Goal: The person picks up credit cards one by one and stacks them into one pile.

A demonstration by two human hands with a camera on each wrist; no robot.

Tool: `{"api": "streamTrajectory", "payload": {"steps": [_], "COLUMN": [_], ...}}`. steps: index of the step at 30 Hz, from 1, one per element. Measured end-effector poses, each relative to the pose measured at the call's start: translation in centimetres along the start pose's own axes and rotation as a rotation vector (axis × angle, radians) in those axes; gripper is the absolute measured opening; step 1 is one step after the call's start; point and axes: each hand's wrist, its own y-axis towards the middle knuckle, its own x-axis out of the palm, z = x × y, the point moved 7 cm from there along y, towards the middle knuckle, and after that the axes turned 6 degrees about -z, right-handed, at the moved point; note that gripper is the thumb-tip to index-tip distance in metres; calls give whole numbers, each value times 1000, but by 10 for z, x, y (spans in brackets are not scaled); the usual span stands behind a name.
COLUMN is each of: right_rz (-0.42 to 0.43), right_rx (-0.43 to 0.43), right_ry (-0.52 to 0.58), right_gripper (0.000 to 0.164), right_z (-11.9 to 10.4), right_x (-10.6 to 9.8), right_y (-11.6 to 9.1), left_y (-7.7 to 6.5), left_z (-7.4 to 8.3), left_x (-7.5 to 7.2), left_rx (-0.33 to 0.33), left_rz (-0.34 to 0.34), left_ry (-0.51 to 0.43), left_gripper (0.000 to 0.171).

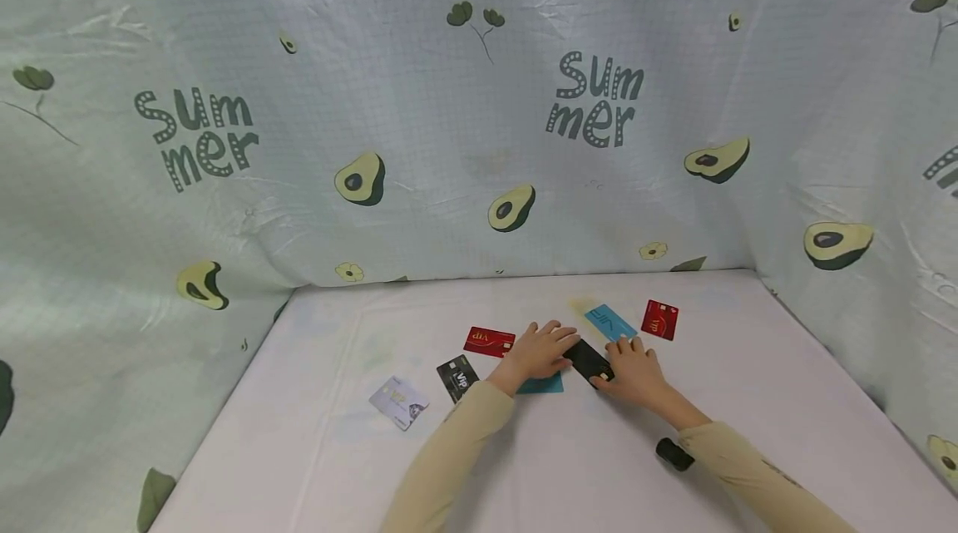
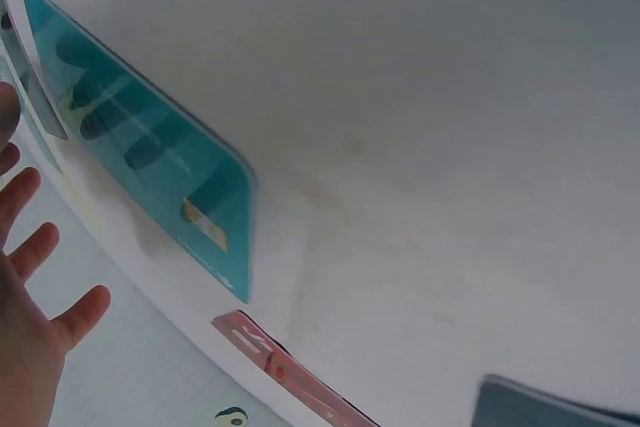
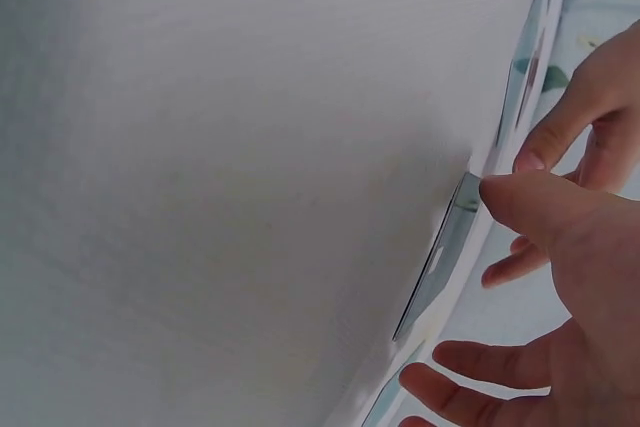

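Note:
A black card (image 1: 589,362) lies slantwise on the white-covered table between both hands. My left hand (image 1: 537,352) reaches over a teal card (image 1: 542,385), its fingertips right at the black card's upper left end. Spread fingers of this left hand (image 2: 40,297) show at the edge of the left wrist view, beside the teal card (image 2: 150,147). At the black card's lower right end is the thumb of my right hand (image 1: 636,375). In the right wrist view the right hand's (image 3: 590,297) fingers are spread, thumb tip at a card's end (image 3: 440,257).
A blue card (image 1: 610,323) and a red VIP card (image 1: 659,320) lie beyond the right hand. Left of the left hand are another red card (image 1: 488,342), a black VIP card (image 1: 457,377) and a silver card (image 1: 400,402). A small black object (image 1: 674,455) sits by the right sleeve.

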Motion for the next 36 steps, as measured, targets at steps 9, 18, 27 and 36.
{"api": "streamTrajectory", "payload": {"steps": [9,18,27,36], "right_rz": [-31,-83,-137,-138], "right_rx": [-17,4,17,34], "right_ry": [-19,4,58,85], "right_gripper": [63,68,68,68], "right_z": [-4,-3,-2,1], "right_x": [4,7,6,10], "right_y": [5,10,10,11], "left_y": [2,8,14,15], "left_z": [4,8,12,13], "left_x": [-11,-11,-7,-5], "left_rx": [-73,-80,-99,-106], "left_rz": [-80,-81,-154,-155], "left_ry": [14,199,248,270], "left_gripper": [53,51,56,52]}}
